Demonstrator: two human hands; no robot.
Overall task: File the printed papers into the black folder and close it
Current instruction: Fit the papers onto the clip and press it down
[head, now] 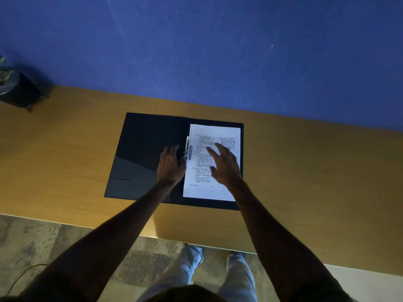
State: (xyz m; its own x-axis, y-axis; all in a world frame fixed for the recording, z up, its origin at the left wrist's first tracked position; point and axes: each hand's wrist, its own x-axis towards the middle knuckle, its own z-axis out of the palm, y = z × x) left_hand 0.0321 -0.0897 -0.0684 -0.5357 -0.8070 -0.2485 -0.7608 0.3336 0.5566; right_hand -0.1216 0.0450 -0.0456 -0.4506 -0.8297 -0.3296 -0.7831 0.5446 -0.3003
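Observation:
The black folder [139, 153] lies open and flat on the wooden desk. The printed papers [220, 131] rest on its right half, text side up, with their left edge at the metal clip [186, 147] along the spine. My left hand [171, 165] lies on the folder just left of the clip, its fingers near the clip. My right hand [224, 164] rests flat on the papers with fingers spread. Neither hand grips anything that I can see.
The wooden desk [305, 175] stands against a blue wall [218, 51]. A dark object [19, 88] sits at the desk's far left. The desk's front edge runs just below the folder, with patterned floor and my legs beyond it.

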